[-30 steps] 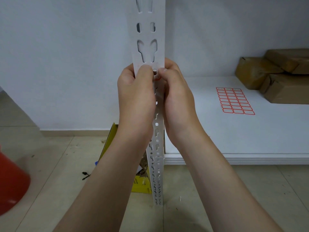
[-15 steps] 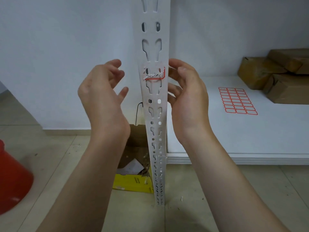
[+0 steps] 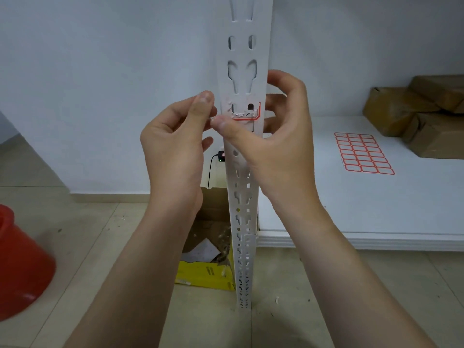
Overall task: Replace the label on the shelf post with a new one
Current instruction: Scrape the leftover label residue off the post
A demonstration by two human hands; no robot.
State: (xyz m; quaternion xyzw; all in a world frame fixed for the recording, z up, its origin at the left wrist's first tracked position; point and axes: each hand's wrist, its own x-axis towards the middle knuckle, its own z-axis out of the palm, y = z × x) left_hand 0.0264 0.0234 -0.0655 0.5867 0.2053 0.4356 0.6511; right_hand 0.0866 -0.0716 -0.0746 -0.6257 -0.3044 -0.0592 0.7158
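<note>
The white slotted shelf post (image 3: 247, 54) stands upright in the middle. A torn remnant of the old label (image 3: 247, 113), white with a red border, still sticks to it. My left hand (image 3: 175, 146) is just left of the post and pinches a tiny pale label scrap (image 3: 212, 119) between thumb and fingertips. My right hand (image 3: 278, 146) wraps the post at the remnant's height, with its thumb across the front meeting my left fingertips and its fingers curled behind. A sheet of new red-bordered labels (image 3: 364, 153) lies on the white shelf board (image 3: 376, 209) to the right.
Brown cardboard parcels (image 3: 416, 114) are stacked at the back right of the shelf board. A yellow open box (image 3: 206, 270) with paper scraps sits on the tiled floor behind the post. A red bucket (image 3: 20, 267) stands at the left edge. A plugged-in charger (image 3: 221, 156) is on the wall.
Both hands left the post and opened, baring the torn remnant. Now my left fingers have come together beside the post and my right thumb has crossed its front to meet them.
</note>
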